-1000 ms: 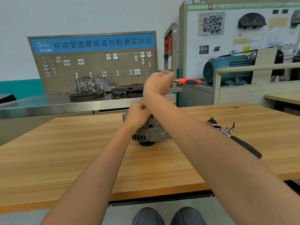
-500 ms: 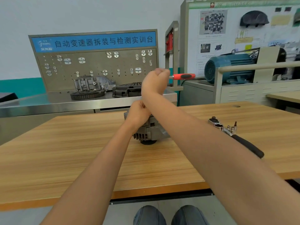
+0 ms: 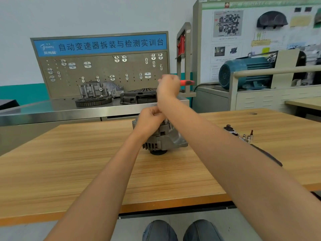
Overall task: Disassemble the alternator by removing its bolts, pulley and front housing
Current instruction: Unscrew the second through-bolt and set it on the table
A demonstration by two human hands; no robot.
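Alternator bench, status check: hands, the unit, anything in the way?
Right hand grips red-handled tool. Left hand curled atop alternator, pulley down on table. Ratchet and sockets lie apart, right.

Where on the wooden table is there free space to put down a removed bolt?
The wooden table is bare left of the alternator, out to its left edge, and in front of it toward the near edge. It is crowded on the right, where the ratchet and sockets lie beyond the right forearm.

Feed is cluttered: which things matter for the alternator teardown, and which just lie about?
In use: alternator; red-handled tool in right hand; left hand.
Lying about: ratchet, sockets, gear ring, blue motor.
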